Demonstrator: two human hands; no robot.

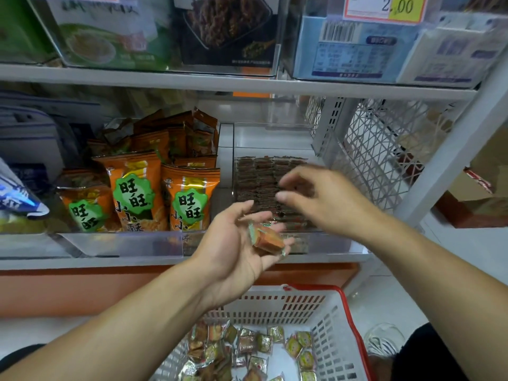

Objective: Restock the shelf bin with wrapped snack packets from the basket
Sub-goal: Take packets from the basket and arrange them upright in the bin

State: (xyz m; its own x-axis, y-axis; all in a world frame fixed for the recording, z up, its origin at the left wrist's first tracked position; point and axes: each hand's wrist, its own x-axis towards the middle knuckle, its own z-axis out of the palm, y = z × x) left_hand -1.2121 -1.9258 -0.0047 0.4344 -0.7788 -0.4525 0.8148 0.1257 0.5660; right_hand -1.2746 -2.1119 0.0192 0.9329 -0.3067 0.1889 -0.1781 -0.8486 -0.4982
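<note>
Orange snack bags: they stand upright in the compartment left of the target bin, behind a clear front lip; they take no part in this step and are best left alone.

Left hand: palm up in front of the shelf edge, fingers loosely curled under a small stack of wrapped packets that lies across the fingers. It serves as a tray; keeping it level and close to the bin makes each transfer short and keeps the stack from sliding off.

Shelf bin: a clear-walled compartment on the middle shelf, already lined with tight rows of brown packets standing on edge. Its rear part shows bare bottom.

Right hand: reaching over the bin's rows, blurred with motion, fingers bent with thumb and fingertips close together. I cannot tell whether it pinches a packet or has let go.

Step in hand: judged from this, feeding packets one at a time from the left palm into the rows.

How to do it well: set each packet on edge, same face forward, pressed against its neighbour so the row stays square; fill gaps before starting a fresh row.

Risk: a careless fingertip could topple the standing rows.

Basket: white with a red rim, below the shelf on the floor, many loose packets left in it, so the restocking looks far from finished.
</note>
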